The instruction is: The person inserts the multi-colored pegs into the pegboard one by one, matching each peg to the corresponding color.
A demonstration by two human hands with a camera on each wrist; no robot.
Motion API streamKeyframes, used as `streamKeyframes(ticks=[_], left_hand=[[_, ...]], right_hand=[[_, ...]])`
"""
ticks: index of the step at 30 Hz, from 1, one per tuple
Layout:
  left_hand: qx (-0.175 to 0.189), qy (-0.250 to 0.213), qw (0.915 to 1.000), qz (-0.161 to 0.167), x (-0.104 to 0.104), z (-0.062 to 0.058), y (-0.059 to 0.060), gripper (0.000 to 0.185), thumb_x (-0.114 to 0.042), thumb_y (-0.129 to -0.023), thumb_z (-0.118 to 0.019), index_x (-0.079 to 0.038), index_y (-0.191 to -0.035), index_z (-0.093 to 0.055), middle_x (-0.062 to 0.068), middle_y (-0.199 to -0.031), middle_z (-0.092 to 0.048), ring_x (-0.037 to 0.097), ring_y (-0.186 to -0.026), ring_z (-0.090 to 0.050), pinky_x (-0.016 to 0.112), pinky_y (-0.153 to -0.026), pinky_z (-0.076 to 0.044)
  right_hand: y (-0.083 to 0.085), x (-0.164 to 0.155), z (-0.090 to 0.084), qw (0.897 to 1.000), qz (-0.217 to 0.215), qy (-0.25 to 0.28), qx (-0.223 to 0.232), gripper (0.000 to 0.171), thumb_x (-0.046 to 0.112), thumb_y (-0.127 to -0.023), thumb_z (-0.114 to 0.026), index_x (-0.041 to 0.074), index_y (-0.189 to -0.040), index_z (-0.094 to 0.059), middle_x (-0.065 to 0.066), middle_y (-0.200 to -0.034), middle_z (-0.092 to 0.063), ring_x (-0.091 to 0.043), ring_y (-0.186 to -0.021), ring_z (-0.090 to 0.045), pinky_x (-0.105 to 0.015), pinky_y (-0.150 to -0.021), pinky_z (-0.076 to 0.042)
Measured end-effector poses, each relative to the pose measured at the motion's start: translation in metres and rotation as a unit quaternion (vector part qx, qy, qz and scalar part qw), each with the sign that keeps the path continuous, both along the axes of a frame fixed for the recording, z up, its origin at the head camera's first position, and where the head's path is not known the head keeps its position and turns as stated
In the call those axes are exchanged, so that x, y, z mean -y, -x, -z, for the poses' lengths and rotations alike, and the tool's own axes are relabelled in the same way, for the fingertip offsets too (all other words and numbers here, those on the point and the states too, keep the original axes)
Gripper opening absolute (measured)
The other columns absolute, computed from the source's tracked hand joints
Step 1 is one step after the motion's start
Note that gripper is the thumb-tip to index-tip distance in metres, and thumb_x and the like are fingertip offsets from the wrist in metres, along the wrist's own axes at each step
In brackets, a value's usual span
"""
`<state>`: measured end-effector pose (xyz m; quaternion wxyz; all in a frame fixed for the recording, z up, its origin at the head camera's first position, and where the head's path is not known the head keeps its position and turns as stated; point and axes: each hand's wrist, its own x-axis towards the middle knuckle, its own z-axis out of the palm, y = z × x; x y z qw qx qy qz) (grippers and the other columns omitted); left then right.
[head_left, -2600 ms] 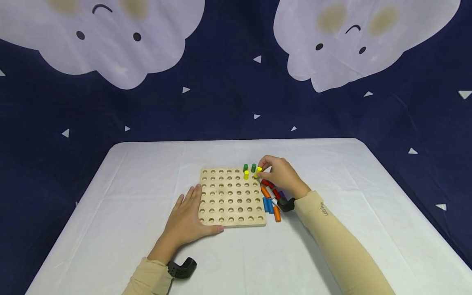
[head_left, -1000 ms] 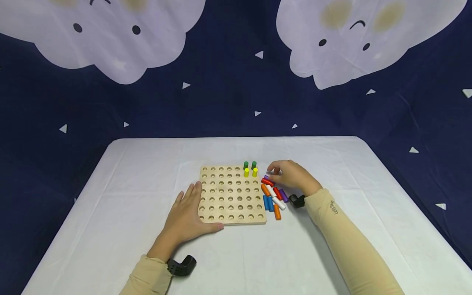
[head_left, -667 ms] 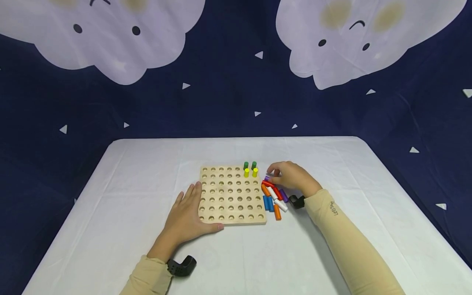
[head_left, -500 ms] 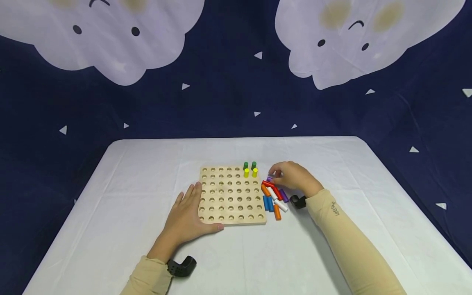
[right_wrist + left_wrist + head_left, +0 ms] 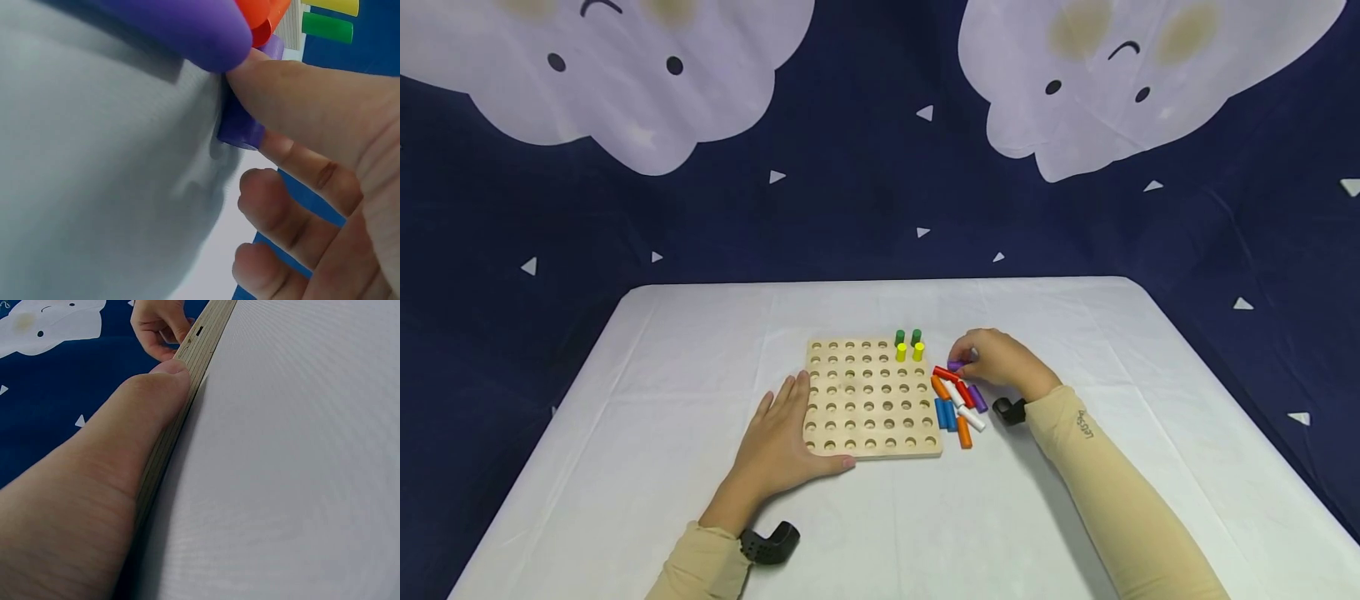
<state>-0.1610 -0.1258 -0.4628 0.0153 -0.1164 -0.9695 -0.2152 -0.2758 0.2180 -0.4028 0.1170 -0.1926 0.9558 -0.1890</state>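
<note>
The board (image 5: 859, 382) is braced by the left hand (image 5: 778, 437), spread wide at its side and near edge; firm steadying is advised. Just nearer than the right hand (image 5: 996, 358), a red peg (image 5: 946, 374) is best left undisturbed by a clean lift. One purple peg (image 5: 956, 366) is pinched, nearly flat, by the right thumb and finger; it is best tipped upright early. Left of that hand, yellow pegs (image 5: 918, 352) and, beyond, green pegs (image 5: 916, 337) should not be brushed.

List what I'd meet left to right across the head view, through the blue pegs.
Left hand → wooden pegboard → two blue pegs → lower white peg → right black wrist device → right sleeve.
</note>
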Motion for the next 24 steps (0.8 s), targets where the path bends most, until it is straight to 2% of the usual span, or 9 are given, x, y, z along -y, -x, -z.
streamKeyframes(ticks=[4,9,12,16,20,24], left_hand=[[0.000,0.000,1.0000,0.000,0.000,0.000,0.000,0.148,-0.096,-0.054,-0.059,-0.005,-0.160,-0.009,0.011,-0.166,-0.016,0.029,-0.155,-0.014,0.050,-0.127,-0.009],[0.000,-0.001,1.0000,0.000,-0.001,0.000,-0.001,0.149,-0.097,-0.054,-0.058,-0.005,-0.160,-0.008,0.012,-0.166,-0.016,0.029,-0.155,-0.014,0.051,-0.127,-0.009],[0.001,-0.003,1.0000,-0.002,-0.001,0.000,-0.001,0.149,-0.097,-0.054,-0.058,-0.005,-0.160,-0.008,0.012,-0.166,-0.016,0.029,-0.155,-0.014,0.050,-0.127,-0.008],[0.001,-0.001,1.0000,-0.002,0.000,0.000,-0.001,0.149,-0.097,-0.054,-0.059,-0.004,-0.160,-0.008,0.012,-0.166,-0.016,0.029,-0.155,-0.014,0.050,-0.127,-0.008],[0.002,0.002,1.0000,-0.002,0.000,0.000,-0.001,0.149,-0.097,-0.054,-0.058,-0.004,-0.160,-0.008,0.012,-0.166,-0.016,0.029,-0.155,-0.014,0.050,-0.127,-0.008],[0.005,0.001,1.0000,-0.002,0.000,0.000,-0.001,0.149,-0.096,-0.054,-0.059,-0.004,-0.160,-0.008,0.012,-0.166,-0.016,0.028,-0.155,-0.014,0.050,-0.127,-0.008]], right_hand=[[0.000,-0.002,0.004,1.000,0.006,0.019,-0.011,0.010,0.015,-0.088,-0.075,0.020,-0.095,-0.069,0.001,-0.098,-0.070,-0.020,-0.091,-0.058,-0.042,-0.090,-0.051],[-0.003,-0.001,0.006,0.996,0.019,0.084,-0.030,0.015,0.023,-0.089,-0.075,0.020,-0.099,-0.065,0.001,-0.102,-0.071,-0.018,-0.083,-0.057,-0.033,-0.079,-0.048],[-0.005,0.003,0.006,0.990,0.025,0.134,-0.030,0.018,0.024,-0.088,-0.077,0.019,-0.099,-0.065,0.001,-0.103,-0.072,-0.017,-0.071,-0.054,-0.028,-0.066,-0.047],[-0.009,0.011,0.005,0.979,0.033,0.203,-0.006,0.019,0.021,-0.086,-0.078,0.017,-0.097,-0.064,0.000,-0.099,-0.074,-0.017,-0.058,-0.048,-0.024,-0.053,-0.043],[-0.011,0.023,0.003,0.970,0.026,0.242,0.014,0.019,0.021,-0.085,-0.079,0.016,-0.097,-0.064,0.000,-0.095,-0.074,-0.016,-0.056,-0.048,-0.024,-0.054,-0.044],[-0.012,0.036,0.004,0.970,0.005,0.243,0.017,0.018,0.023,-0.086,-0.079,0.018,-0.097,-0.065,0.003,-0.096,-0.075,-0.016,-0.066,-0.057,-0.024,-0.057,-0.047]])
